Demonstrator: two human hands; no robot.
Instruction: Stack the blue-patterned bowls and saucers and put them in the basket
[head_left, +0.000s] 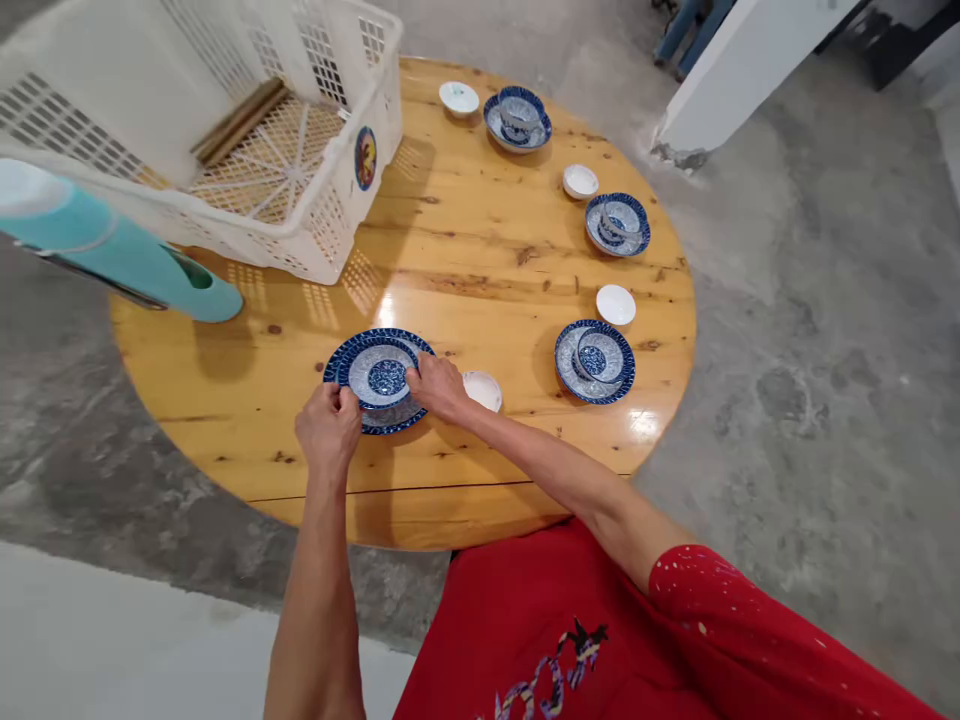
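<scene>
Reading the desk (480, 240) as a clock, a turquoise object (112, 240) is resting at nine and a white crate (330, 235) is sitting toward eleven. Near seven, the left hand (328, 425) is pinching the near-left rim of a blue-and-white bowl (384, 374), its grip closed. The bowl is lying over a plate (390, 424) between six and seven; whether they are touching, I cannot tell. The right hand (437, 385) is holding the opposite rim, thumb and fingers together. I am judging this step as setting the bowl upon its plate; the next move is calling for centring it, then opening both grips evenly. A small white dish (482, 391) is sitting toward five. Farther right, plate-and-bowl sets are standing at one (517, 120), nearly four (595, 362) and two (617, 225).
</scene>
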